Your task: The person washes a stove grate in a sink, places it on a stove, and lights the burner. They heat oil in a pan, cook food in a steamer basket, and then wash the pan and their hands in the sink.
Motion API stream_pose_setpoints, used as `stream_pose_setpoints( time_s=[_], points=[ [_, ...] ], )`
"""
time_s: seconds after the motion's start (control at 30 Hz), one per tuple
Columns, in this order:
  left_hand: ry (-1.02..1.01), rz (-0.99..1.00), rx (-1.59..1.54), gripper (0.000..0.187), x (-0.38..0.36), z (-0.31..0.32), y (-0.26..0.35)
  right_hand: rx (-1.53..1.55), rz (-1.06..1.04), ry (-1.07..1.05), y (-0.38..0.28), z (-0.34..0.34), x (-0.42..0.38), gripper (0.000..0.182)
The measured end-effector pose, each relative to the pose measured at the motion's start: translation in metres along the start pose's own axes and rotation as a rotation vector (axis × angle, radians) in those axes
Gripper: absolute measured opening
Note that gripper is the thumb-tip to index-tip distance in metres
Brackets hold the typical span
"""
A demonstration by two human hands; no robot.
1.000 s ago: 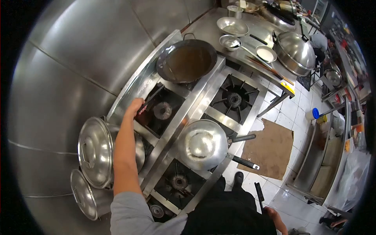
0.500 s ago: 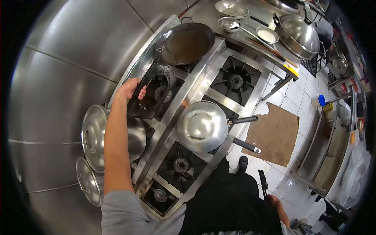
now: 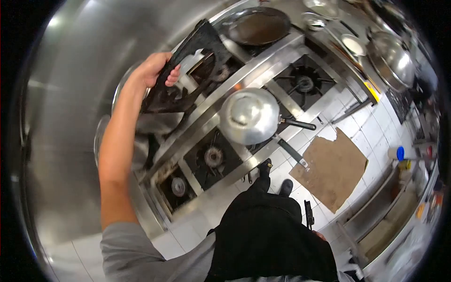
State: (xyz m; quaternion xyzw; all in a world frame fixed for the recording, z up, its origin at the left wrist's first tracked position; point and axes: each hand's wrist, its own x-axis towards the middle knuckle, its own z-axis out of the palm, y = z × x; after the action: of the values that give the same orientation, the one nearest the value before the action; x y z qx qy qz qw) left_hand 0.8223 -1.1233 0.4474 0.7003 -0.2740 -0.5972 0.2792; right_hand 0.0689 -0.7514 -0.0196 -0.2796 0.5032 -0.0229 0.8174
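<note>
My left hand (image 3: 157, 70) is closed around the edge of a black cast-iron burner grate (image 3: 205, 38), which is tilted up over the back row of the stove (image 3: 225, 157). Through its round opening the stove shows. Low at my right side, only a little of my right hand (image 3: 320, 235) appears past the black apron. A narrow black tool (image 3: 308, 215) sticks up from it; its kind I cannot tell. In front of me a dome-shaped metal pan (image 3: 250, 116) covers a burner, with two black handles pointing right.
A wide dark pan (image 3: 258, 26) with brownish liquid sits at the back of the stove. Metal pots stand behind my left forearm. A counter at upper right holds bowls and a large lidded pot (image 3: 391, 60). Flattened cardboard (image 3: 331, 171) lies on the white tiled floor.
My left hand has raised the grate off the back burner and tilted it up. The view has swung, so the stove appears turned. My right hand is now more hidden by the apron.
</note>
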Motion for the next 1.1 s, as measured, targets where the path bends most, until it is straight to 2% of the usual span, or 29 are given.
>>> stream_pose_setpoints(
  time_s=[0.07,0.13,0.2,0.27,0.33,0.4,0.47,0.6,0.7,0.8,0.93,1.0,1.03,1.07,1.1],
  points=[
    [0.070,0.001,-0.031,0.026,-0.049,0.008,-0.018,-0.078,0.058,-0.053,-0.016,-0.021,0.004,0.036],
    [0.055,0.097,0.054,0.026,-0.102,0.022,-0.039,-0.147,0.119,-0.095,-0.027,-0.035,0.002,0.036],
    [0.115,0.055,-0.034,0.024,-0.153,0.029,-0.065,-0.218,0.173,-0.130,-0.036,-0.049,0.003,0.036],
    [0.252,-0.078,-0.084,0.024,-0.200,0.045,-0.087,-0.274,0.197,-0.146,-0.048,-0.055,0.008,0.036],
    [0.280,-0.141,-0.029,0.024,-0.235,0.050,-0.117,-0.320,0.203,-0.149,-0.060,-0.057,0.016,0.036],
    [0.382,-0.310,-0.030,0.022,-0.256,0.062,-0.145,-0.358,0.196,-0.138,-0.071,-0.060,0.027,0.035],
    [0.345,-0.404,0.069,0.022,-0.264,0.062,-0.185,-0.384,0.194,-0.126,-0.080,-0.053,0.035,0.035],
    [0.152,-0.454,0.016,0.027,-0.263,0.037,-0.295,-0.433,0.203,-0.098,-0.097,-0.032,0.051,0.035],
    [0.173,-0.521,0.020,0.026,-0.258,0.008,-0.359,-0.466,0.207,-0.030,-0.112,-0.018,0.053,0.035],
    [0.226,-0.497,-0.022,0.028,-0.259,-0.033,-0.413,-0.518,0.238,0.016,-0.122,0.003,0.056,0.034],
    [0.299,-0.480,0.007,0.025,-0.259,-0.088,-0.456,-0.595,0.286,0.089,-0.135,0.037,0.054,0.034],
    [0.219,-0.258,0.245,0.021,-0.252,-0.123,-0.486,-0.622,0.312,0.123,-0.133,0.055,0.053,0.034],
    [0.189,-0.175,0.458,0.012,-0.252,-0.132,-0.484,-0.633,0.325,0.139,-0.131,0.063,0.053,0.034],
    [0.183,-0.172,0.451,0.012,-0.246,-0.146,-0.497,-0.641,0.337,0.157,-0.128,0.071,0.052,0.034],
    [0.218,0.087,0.859,0.012,-0.236,-0.159,-0.518,-0.647,0.351,0.177,-0.125,0.078,0.049,0.034]
  ],
)
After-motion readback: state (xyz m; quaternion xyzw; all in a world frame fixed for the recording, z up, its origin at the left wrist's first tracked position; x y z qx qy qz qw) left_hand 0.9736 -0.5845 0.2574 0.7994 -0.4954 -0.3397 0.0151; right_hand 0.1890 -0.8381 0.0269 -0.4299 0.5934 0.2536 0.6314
